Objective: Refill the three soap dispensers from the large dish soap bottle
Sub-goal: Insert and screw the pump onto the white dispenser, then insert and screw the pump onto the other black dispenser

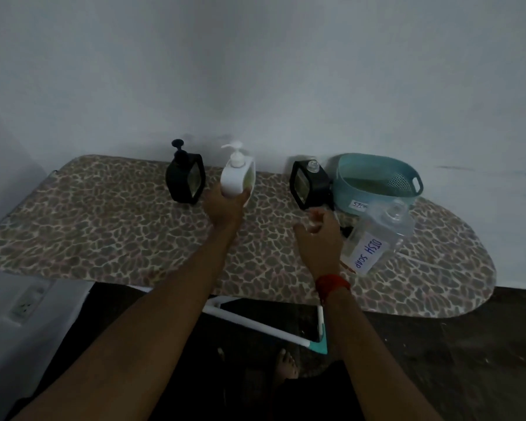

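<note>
I see a tan-and-brown leopard-print cover [110, 214]. The left black dispenser [185, 179] and the right black dispenser [308, 185] are both dark, and the white dispenser [236, 180] has a yellow-green window. The basket [377, 180] is teal. The clear bottle [374, 241] bears a white label lettered in blue. A red band [331, 284] circles one wrist.

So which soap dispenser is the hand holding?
The white dispenser in the middle: the left hand grips its base. The left black dispenser and the right black dispenser stand untouched on either side.
</note>
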Available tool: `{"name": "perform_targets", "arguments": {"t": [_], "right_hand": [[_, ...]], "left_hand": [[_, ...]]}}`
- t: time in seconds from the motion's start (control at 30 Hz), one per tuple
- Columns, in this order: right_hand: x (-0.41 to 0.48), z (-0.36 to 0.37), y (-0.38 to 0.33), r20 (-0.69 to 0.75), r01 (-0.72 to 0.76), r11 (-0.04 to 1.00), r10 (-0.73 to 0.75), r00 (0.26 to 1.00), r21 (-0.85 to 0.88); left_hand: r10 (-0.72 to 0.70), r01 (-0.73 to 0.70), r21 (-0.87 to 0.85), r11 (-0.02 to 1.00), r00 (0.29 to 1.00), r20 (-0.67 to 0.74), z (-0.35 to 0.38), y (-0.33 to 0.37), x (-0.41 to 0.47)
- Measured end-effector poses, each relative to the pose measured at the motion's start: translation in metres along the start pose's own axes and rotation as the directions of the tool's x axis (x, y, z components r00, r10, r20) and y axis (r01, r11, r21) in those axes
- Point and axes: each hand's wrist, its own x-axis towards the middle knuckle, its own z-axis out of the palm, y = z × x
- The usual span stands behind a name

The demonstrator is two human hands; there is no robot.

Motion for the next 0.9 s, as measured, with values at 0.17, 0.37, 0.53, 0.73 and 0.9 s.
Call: {"name": "perform_targets", "arguments": {"t": [0.17, 0.37, 0.53, 0.73, 0.9], "right_hand": [[0.05, 0.022, 0.0, -0.143, 0.011, 0.998, -0.021, 0.989, -0.07], [0.091, 0.042, 0.002, -0.161, -0.081, 0.985, 0.056, 0.985, -0.155], [0.105, 0.044, 0.005, -0.113, -0.141, 0.975, 0.123, 0.986, -0.173], [0.112, 0.035, 0.005, -0.115, -0.162, 0.962, 0.139, 0.984, -0.218], [0.098, 0.03, -0.002, -0.073, -0.165, 0.933, 0.149, 0.986, -0.319]], "left_hand": [[0.001, 0.0, 0.039, 0.999, 1.0, -0.008, 0.019, -0.022, 0.02], [0.03, -0.031, 0.076, 0.997, 0.999, 0.02, 0.024, -0.03, 0.024], [0.111, -0.111, 0.003, 0.994, 0.993, 0.029, 0.015, -0.026, 0.009], [0.305, -0.309, 0.053, 0.95, 0.95, 0.068, 0.015, -0.039, -0.085], [0.17, -0.252, 0.099, 0.963, 0.848, 0.502, 0.039, -0.016, -0.088]]}}
